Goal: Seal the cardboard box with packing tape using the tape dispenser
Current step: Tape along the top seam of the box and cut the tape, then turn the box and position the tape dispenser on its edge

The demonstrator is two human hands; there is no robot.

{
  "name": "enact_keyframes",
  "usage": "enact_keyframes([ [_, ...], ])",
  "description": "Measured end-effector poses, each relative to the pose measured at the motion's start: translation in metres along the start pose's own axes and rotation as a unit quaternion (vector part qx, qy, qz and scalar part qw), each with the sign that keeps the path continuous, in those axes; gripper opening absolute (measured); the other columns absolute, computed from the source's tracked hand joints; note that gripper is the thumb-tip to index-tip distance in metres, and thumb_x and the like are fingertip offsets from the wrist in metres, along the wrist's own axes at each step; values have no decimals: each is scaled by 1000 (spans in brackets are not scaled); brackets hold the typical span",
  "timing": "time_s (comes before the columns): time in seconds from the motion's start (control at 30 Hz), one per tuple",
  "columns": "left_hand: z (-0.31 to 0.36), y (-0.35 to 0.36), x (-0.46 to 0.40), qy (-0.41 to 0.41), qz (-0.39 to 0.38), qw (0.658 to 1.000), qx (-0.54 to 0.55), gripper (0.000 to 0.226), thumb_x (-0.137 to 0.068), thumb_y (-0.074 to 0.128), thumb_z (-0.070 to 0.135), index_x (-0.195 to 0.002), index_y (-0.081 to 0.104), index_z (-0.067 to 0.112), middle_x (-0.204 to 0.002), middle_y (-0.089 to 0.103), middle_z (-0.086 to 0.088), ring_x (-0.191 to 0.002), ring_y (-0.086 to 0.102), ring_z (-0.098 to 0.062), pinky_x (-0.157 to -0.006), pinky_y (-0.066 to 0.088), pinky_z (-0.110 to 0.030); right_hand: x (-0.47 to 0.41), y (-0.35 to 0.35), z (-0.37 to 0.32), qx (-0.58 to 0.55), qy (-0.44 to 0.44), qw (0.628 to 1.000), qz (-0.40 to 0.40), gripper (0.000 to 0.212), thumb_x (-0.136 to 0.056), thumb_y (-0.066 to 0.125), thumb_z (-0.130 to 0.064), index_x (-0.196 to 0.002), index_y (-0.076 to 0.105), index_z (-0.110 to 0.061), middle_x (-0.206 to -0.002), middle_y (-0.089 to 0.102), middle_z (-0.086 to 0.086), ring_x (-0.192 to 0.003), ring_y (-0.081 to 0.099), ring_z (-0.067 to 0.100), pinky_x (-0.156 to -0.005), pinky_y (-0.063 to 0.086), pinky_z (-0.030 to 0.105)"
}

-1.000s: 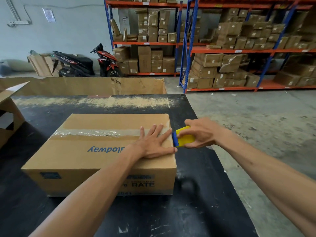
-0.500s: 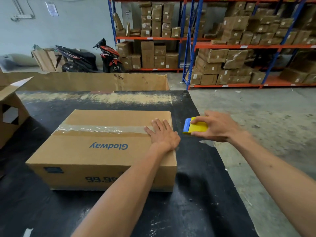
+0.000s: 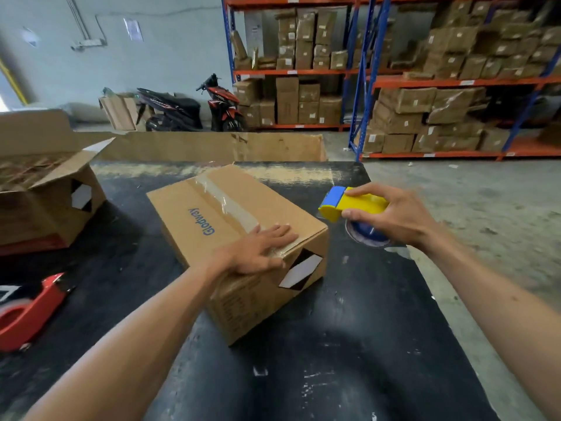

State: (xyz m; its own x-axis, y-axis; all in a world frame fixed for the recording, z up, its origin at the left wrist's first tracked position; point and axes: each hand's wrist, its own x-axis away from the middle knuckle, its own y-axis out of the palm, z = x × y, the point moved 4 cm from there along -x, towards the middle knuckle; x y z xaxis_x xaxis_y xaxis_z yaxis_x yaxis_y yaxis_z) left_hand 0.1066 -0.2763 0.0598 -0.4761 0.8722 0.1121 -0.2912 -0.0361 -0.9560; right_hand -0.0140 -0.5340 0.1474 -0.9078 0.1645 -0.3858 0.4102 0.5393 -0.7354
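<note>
A brown cardboard box [image 3: 212, 220] printed "Glodway" lies turned at an angle on the black table [image 3: 349, 344]. A strip of clear packing tape [image 3: 224, 202] runs along its top seam. My left hand [image 3: 258, 250] lies flat on the near end of the box top, fingers spread over the tape end. My right hand [image 3: 394, 217] holds a yellow and blue tape dispenser [image 3: 349, 205] in the air, to the right of the box and apart from it.
An open cardboard box [image 3: 45, 202] stands at the table's left. A red tape dispenser [image 3: 30, 311] lies near the left front edge. A flat cardboard sheet [image 3: 212, 145] stands along the far edge. Shelves of boxes [image 3: 425, 101] and parked scooters [image 3: 194, 107] are beyond, across the concrete floor.
The box has swung round so its short end faces me, with my left hand still on top. My right hand has pulled the dispenser away from the box to the right.
</note>
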Motion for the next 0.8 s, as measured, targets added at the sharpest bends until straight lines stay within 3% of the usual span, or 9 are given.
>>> enact_keyframes([
  [0.07,-4,-4,17,-15,-14,999,-36,70,-101,45,44,-157,4,39,-165,-7,7,-150,-7,-13,-117,-12,-53,5,15,-17,-25,6,999,-19,40,-74,74,-65,-111,67,-51,-114,66,-12,-98,59,14,-77,49,29],
  [0.13,-4,3,31,-84,6,994,-76,77,-97,41,50,-157,-6,35,-165,-15,-1,-152,-10,-24,-118,-8,-61,10,30,-37,-44,4,998,-35,42,-75,74,-65,-113,67,-50,-117,64,-13,-101,59,12,-76,47,25],
  [0.2,-1,15,38,-158,37,981,-102,83,-94,34,65,-156,-11,34,-163,-19,-12,-151,-10,-34,-117,-4,-63,14,43,-53,-51,4,998,-37,43,-76,74,-64,-115,66,-49,-121,64,-11,-103,59,14,-79,50,29],
  [0.27,0,21,41,-176,55,975,-126,81,-93,25,73,-157,-7,35,-165,-12,-12,-151,-5,-39,-117,-1,-64,19,52,-66,-49,7,998,-38,44,-76,73,-65,-117,65,-49,-123,64,-11,-106,59,16,-85,52,34],
  [0.43,0,16,42,-109,61,980,-158,73,-97,24,66,-158,3,31,-166,2,-14,-149,6,-42,-118,5,-62,36,53,-86,-33,5,999,-23,42,-77,74,-64,-117,65,-51,-120,65,-13,-103,59,11,-81,49,27],
  [0.5,1,13,43,-62,50,984,-162,72,-98,24,65,-158,3,33,-166,0,-12,-150,4,-40,-120,2,-59,37,47,-86,-46,8,999,-22,41,-78,75,-61,-117,65,-50,-117,64,-17,-102,59,7,-78,47,22],
  [0.63,-4,1,36,22,42,988,-149,71,-97,25,68,-157,2,38,-166,-2,-6,-151,0,-34,-121,-5,-53,49,36,-89,-59,26,997,-40,40,-77,74,-61,-115,65,-52,-113,63,-22,-103,58,5,-79,50,27],
  [0.7,-5,11,58,101,37,978,-180,71,-97,25,68,-157,4,36,-166,1,-6,-152,3,-34,-120,-8,-54,91,51,-109,-38,65,997,-4,41,-77,73,-61,-116,65,-50,-113,63,-19,-101,58,6,-76,47,26],
  [0.8,-3,20,52,108,64,964,-234,74,-97,18,70,-158,6,30,-166,3,-9,-152,3,-30,-120,-11,-53,106,55,-112,-60,73,996,-9,40,-77,75,-59,-115,66,-50,-113,65,-16,-100,60,9,-76,47,25],
])
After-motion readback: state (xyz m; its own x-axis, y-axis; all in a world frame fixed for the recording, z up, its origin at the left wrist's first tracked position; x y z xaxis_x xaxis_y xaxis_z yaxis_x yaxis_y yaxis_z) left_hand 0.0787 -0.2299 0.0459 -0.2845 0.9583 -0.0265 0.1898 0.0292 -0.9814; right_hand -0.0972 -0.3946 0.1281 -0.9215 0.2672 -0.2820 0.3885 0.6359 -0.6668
